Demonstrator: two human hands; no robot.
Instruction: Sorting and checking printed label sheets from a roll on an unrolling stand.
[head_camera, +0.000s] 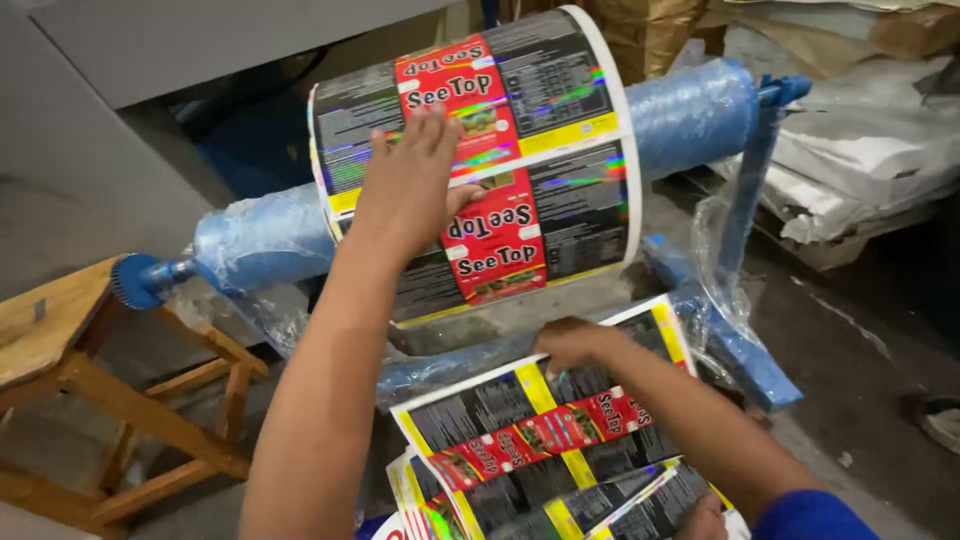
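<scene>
A wide roll of printed packaging film (545, 100), black with red and yellow panels, sits on a blue shaft wrapped in clear plastic (690, 110). My left hand (405, 190) lies flat on the front face of the roll, fingers spread. A loose length of the same film (500, 415) hangs down from the roll and spreads toward me. Just under the roll, my right hand (570, 342), on a blue-sleeved arm, is closed on the upper edge of that length. More folds of film pile up at the bottom of the view.
A wooden stool (60, 340) stands at the left beside the shaft's blue end cap (135, 280). The blue stand (750, 360) holds the shaft at the right. Stacked white and brown sheets (860, 150) lie behind on the right, a grey panel (90, 150) behind on the left.
</scene>
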